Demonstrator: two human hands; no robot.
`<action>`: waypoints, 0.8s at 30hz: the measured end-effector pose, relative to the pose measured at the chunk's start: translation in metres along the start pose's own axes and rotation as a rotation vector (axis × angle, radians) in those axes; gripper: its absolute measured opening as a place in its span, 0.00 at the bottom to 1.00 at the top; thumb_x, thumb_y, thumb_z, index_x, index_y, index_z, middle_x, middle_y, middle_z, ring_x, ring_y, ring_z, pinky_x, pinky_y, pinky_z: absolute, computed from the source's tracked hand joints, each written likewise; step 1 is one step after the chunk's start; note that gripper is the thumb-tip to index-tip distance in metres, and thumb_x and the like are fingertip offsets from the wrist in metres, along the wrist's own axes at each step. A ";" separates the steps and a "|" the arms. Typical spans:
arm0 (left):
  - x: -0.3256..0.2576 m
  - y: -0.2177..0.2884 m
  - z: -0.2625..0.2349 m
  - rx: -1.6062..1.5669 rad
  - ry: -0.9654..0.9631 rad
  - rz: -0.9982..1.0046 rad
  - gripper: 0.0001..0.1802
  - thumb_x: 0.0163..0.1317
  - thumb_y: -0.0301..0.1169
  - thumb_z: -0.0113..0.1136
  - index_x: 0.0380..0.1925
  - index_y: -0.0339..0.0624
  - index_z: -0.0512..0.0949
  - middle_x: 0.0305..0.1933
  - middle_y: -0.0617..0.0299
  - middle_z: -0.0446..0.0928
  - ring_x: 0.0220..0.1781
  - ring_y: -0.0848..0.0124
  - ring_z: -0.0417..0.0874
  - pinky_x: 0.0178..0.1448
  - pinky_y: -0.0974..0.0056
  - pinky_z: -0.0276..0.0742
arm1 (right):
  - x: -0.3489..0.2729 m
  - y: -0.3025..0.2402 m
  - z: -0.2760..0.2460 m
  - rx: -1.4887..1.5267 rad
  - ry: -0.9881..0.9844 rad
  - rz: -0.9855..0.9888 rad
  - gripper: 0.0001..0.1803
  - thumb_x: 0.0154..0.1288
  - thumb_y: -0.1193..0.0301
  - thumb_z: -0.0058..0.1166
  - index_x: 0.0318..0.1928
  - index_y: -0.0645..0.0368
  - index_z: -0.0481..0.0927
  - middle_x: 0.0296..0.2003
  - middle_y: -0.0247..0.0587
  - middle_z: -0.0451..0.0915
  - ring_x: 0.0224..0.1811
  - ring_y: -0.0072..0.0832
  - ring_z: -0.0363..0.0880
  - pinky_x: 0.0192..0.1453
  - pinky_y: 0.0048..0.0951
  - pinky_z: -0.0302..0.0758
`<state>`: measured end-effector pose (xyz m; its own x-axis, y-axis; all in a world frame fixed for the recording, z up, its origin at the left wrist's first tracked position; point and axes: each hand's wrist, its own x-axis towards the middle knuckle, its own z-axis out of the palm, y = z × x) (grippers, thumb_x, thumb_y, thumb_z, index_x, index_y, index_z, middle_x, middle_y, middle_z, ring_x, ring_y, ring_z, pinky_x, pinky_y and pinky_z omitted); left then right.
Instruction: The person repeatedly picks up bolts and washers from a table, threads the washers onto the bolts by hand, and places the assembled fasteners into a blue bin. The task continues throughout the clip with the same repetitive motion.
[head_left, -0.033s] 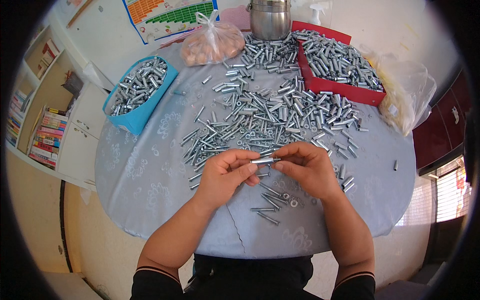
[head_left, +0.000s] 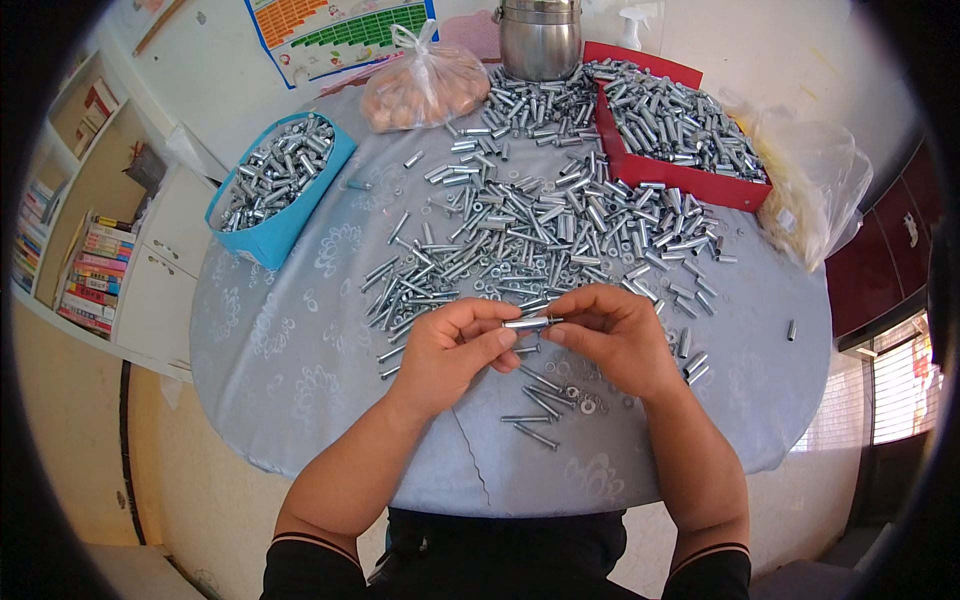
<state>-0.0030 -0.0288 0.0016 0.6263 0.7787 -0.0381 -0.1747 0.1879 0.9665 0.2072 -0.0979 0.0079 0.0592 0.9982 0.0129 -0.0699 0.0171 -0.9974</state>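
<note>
My left hand [head_left: 455,345] pinches a shiny metal sleeve anchor [head_left: 527,323] by its left end, held level above the near middle of the table. The fingertips of my right hand [head_left: 612,335] close on its thinner right end, which they partly hide. Just beyond both hands spreads a pile of loose bolts, sleeves, washers and nuts [head_left: 520,235]. Below the hands lie several long bolts [head_left: 537,435] and some washers [head_left: 588,407], close to my right hand.
On the far left stands a blue container [head_left: 275,245] full of assembled anchors. A red box [head_left: 690,184] heaped with metal pieces sits far right, beside a clear plastic bag [head_left: 810,190]. At the back are a tied bag of brown round things [head_left: 420,95] and a steel pot [head_left: 540,40].
</note>
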 end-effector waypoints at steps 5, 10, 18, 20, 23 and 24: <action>-0.001 -0.005 0.000 0.087 0.025 0.027 0.13 0.64 0.22 0.59 0.49 0.33 0.78 0.39 0.54 0.84 0.31 0.73 0.83 0.37 0.69 0.81 | 0.000 -0.001 0.002 -0.011 -0.002 -0.002 0.12 0.60 0.81 0.62 0.45 0.66 0.80 0.39 0.36 0.83 0.42 0.22 0.82 0.46 0.21 0.78; 0.000 -0.002 -0.002 0.086 0.090 0.032 0.12 0.64 0.23 0.59 0.48 0.34 0.79 0.37 0.54 0.84 0.30 0.73 0.83 0.36 0.69 0.80 | -0.002 -0.016 -0.001 -0.058 0.077 0.143 0.11 0.59 0.77 0.64 0.43 0.64 0.81 0.37 0.37 0.83 0.37 0.20 0.82 0.40 0.20 0.77; 0.004 0.000 -0.005 -0.065 0.169 0.006 0.12 0.64 0.24 0.59 0.48 0.34 0.79 0.39 0.52 0.84 0.29 0.71 0.83 0.35 0.68 0.82 | -0.010 -0.013 -0.007 -1.006 -0.271 -0.345 0.05 0.55 0.70 0.60 0.33 0.53 0.83 0.29 0.37 0.77 0.33 0.38 0.79 0.36 0.38 0.76; 0.004 0.000 -0.005 -0.056 0.157 0.007 0.12 0.64 0.24 0.59 0.48 0.35 0.79 0.39 0.52 0.84 0.29 0.72 0.83 0.35 0.68 0.82 | -0.011 -0.011 -0.004 -1.058 -0.283 -0.332 0.05 0.55 0.69 0.59 0.33 0.53 0.83 0.30 0.37 0.76 0.34 0.39 0.79 0.37 0.40 0.76; 0.003 0.001 -0.004 -0.048 0.151 -0.003 0.12 0.64 0.25 0.59 0.48 0.35 0.79 0.39 0.53 0.84 0.29 0.72 0.84 0.35 0.68 0.82 | -0.011 -0.010 -0.003 -1.070 -0.283 -0.302 0.05 0.55 0.70 0.60 0.34 0.53 0.83 0.31 0.37 0.76 0.34 0.39 0.79 0.36 0.40 0.76; 0.003 0.001 -0.004 -0.046 0.151 -0.009 0.12 0.64 0.25 0.60 0.48 0.35 0.79 0.39 0.53 0.84 0.29 0.72 0.84 0.35 0.69 0.82 | -0.011 -0.010 -0.003 -1.042 -0.263 -0.296 0.06 0.55 0.71 0.60 0.35 0.53 0.83 0.31 0.38 0.77 0.33 0.39 0.79 0.36 0.39 0.76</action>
<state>-0.0045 -0.0242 0.0019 0.5070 0.8575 -0.0875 -0.2063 0.2193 0.9536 0.2098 -0.1090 0.0176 -0.2866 0.9460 0.1518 0.7893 0.3229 -0.5222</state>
